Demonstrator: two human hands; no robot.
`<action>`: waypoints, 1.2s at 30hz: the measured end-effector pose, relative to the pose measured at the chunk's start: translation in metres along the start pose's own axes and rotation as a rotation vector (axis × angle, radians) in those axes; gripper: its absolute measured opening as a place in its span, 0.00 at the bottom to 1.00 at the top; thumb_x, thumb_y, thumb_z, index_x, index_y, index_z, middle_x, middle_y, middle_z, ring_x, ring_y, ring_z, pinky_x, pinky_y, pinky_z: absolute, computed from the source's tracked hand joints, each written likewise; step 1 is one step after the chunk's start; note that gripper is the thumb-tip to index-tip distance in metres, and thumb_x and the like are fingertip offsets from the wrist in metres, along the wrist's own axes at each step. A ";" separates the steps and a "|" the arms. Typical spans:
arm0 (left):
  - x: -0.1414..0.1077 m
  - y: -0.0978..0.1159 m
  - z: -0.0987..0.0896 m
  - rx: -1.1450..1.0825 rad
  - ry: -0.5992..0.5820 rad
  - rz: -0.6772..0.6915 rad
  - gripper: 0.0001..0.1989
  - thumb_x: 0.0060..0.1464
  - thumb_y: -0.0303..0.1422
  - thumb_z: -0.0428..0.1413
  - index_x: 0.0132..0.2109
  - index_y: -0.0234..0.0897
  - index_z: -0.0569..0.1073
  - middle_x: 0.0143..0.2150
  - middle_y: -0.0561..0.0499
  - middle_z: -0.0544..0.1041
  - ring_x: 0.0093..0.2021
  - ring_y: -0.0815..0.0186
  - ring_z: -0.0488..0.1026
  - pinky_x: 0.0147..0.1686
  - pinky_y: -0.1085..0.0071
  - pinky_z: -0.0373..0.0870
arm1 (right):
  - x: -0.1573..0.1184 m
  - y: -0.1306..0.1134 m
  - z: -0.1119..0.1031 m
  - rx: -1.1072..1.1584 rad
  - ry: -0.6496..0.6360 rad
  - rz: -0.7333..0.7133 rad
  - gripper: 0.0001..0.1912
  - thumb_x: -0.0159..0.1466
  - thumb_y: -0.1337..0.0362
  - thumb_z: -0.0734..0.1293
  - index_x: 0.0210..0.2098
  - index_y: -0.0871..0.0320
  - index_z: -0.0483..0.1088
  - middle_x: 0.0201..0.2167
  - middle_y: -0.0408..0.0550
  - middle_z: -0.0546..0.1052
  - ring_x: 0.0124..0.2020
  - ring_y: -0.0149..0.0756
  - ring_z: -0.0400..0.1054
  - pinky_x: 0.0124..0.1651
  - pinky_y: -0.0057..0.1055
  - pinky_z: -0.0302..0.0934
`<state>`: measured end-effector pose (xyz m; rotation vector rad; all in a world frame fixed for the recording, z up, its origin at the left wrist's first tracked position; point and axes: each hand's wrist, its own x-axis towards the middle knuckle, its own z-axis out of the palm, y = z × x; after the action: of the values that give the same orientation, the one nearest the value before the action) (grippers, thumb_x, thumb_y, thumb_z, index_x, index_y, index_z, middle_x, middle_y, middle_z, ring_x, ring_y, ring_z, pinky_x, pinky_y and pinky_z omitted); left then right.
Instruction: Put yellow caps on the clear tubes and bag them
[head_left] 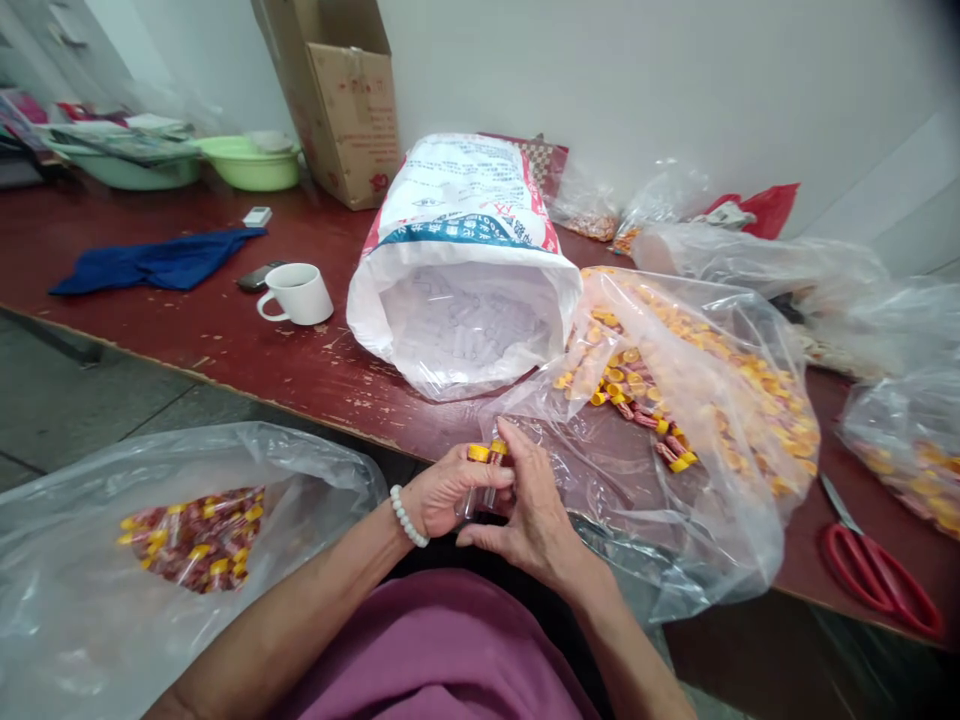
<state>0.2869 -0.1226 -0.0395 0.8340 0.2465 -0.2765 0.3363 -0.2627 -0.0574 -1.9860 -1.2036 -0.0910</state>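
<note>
My left hand, with a pale bead bracelet on its wrist, is closed around small clear tubes with a yellow cap showing on top. Close against it, my right hand curls its fingers over a second yellow cap and the tube under it; its thumb lies below. How many tubes are held is partly hidden by the fingers. Behind both hands, a white woven sack lies with its mouth facing me and many clear tubes inside.
To the right, a clear plastic bag holds yellow-capped pieces with reddish contents. At lower left, another plastic bag holds filled tubes. Red-handled scissors lie near the table's right edge. A white mug stands left of the sack.
</note>
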 end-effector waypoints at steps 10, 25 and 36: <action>-0.008 -0.002 0.000 -0.045 0.070 0.020 0.12 0.31 0.17 0.54 0.28 0.30 0.72 0.24 0.54 0.71 0.25 0.72 0.68 0.27 0.76 0.61 | 0.020 -0.014 0.012 0.088 -0.038 -0.044 0.36 0.44 0.51 0.77 0.48 0.57 0.65 0.45 0.53 0.71 0.47 0.44 0.65 0.50 0.42 0.61; -0.020 -0.002 -0.006 -0.106 0.148 0.011 0.13 0.31 0.19 0.57 0.30 0.30 0.73 0.25 0.52 0.73 0.26 0.70 0.69 0.29 0.74 0.64 | 0.011 -0.013 0.025 0.365 -0.122 0.131 0.56 0.44 0.52 0.77 0.64 0.54 0.45 0.61 0.57 0.58 0.60 0.48 0.56 0.60 0.45 0.55; -0.029 -0.007 -0.014 -0.087 0.155 0.061 0.15 0.31 0.18 0.57 0.33 0.31 0.71 0.26 0.53 0.73 0.26 0.71 0.70 0.29 0.75 0.66 | 0.013 -0.020 0.031 0.325 -0.165 0.032 0.50 0.47 0.52 0.76 0.61 0.56 0.49 0.60 0.59 0.58 0.60 0.48 0.56 0.59 0.44 0.56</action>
<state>0.2556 -0.1124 -0.0442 0.7760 0.3753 -0.1427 0.3178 -0.2284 -0.0614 -1.7509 -1.2041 0.2733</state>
